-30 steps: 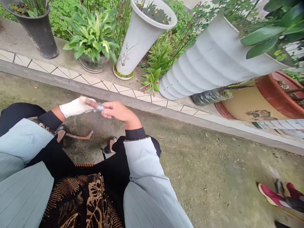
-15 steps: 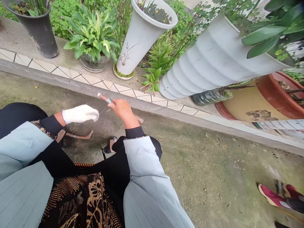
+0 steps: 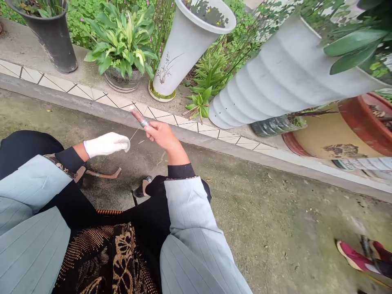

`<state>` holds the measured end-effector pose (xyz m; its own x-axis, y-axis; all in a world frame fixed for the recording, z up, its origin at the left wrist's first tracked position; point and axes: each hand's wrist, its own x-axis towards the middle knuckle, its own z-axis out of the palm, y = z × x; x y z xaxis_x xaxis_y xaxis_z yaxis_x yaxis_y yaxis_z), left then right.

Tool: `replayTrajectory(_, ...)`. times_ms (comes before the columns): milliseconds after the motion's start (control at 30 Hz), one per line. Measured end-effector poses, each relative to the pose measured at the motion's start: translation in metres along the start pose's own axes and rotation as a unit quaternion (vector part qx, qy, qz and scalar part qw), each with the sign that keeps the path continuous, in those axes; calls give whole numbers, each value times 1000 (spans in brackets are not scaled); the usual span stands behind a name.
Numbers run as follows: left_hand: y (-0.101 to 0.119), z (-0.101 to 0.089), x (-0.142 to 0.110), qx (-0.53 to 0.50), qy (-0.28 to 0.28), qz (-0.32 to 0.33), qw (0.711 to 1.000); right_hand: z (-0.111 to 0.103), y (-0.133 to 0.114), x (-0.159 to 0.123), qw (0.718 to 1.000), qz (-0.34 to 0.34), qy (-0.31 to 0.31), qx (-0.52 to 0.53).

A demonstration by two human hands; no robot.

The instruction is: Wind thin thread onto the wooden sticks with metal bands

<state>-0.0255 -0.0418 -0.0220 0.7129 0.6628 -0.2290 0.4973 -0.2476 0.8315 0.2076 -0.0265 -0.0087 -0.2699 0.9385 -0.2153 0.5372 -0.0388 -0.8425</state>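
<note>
My right hand (image 3: 159,134) is bare and closed around a wooden stick (image 3: 135,113), whose pale cut end points up and to the left. Silvery thin wire (image 3: 144,122) is wound round the stick just beyond my thumb. A taut strand runs from that winding down to my left hand (image 3: 108,144), which wears a white glove and is closed on it. Below the gloved hand, a bent wooden stick (image 3: 105,174) lies on the concrete ground, partly hidden by my left sleeve.
A tiled ledge (image 3: 101,98) crosses ahead, bearing a black pot (image 3: 58,43), a leafy plant (image 3: 124,45), a tall white planter (image 3: 180,49), a ribbed grey planter (image 3: 260,77) and a yellow-and-red pot (image 3: 324,130). At right, another person's red shoes (image 3: 352,255) stand on the ground.
The stick in my right hand has turned to a steeper tilt. The wire strand between my hands now looks straighter, and the gloved hand has barely shifted.
</note>
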Motion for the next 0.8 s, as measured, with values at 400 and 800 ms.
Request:
replayTrajectory(400, -2, 5, 1, 50, -36, 12, 998, 17, -4, -9, 889, 35, -369, -269)
replayTrajectory(800, 2, 11, 0, -151, -42, 2, 988, -17, 9, -4, 977, 1, 67, 204)
